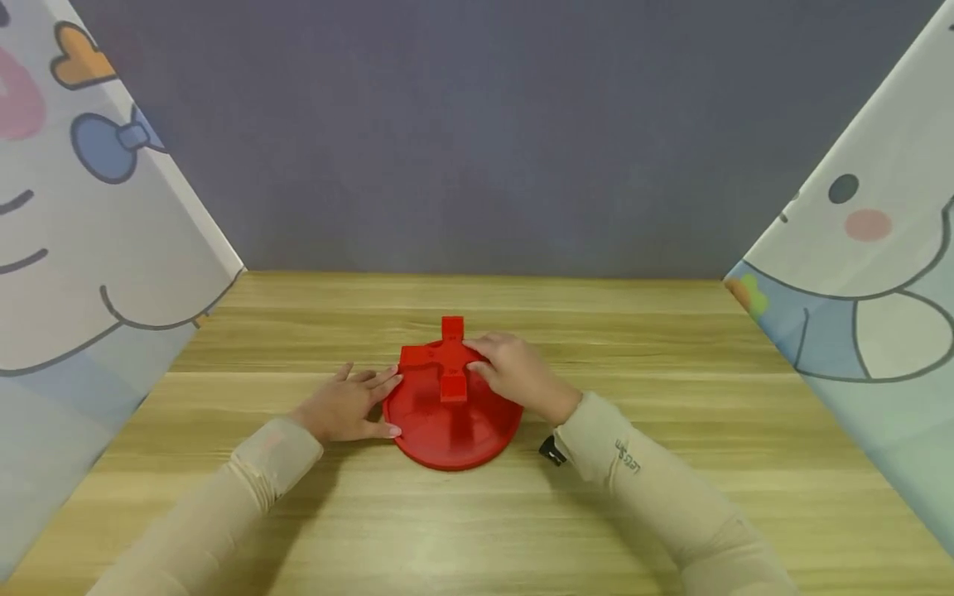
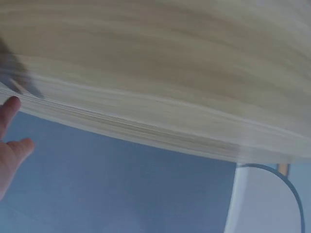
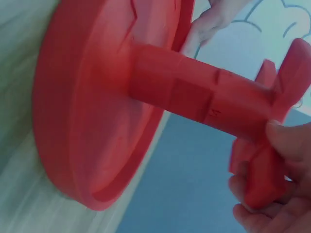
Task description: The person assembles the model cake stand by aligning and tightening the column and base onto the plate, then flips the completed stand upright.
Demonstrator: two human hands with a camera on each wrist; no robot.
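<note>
A round red base (image 1: 425,439) with a raised rim lies on the wooden table. From its middle rises a thick red post (image 3: 189,92), topped by a red cross-shaped piece (image 1: 452,356) with short arms. My right hand (image 1: 522,372) grips the right-hand arm of that cross, thumb and fingers curled round it in the right wrist view. With fingers spread, my left hand (image 1: 350,410) touches the left rim of the base. Only some left fingertips (image 2: 10,109) show in the left wrist view, where the base is out of sight.
The wooden table (image 1: 633,331) reaches back to a dark grey wall (image 1: 477,141). White panels with cartoon prints stand at the left (image 1: 134,240) and right (image 1: 857,248). A small black object (image 1: 553,449) shows beside the right sleeve.
</note>
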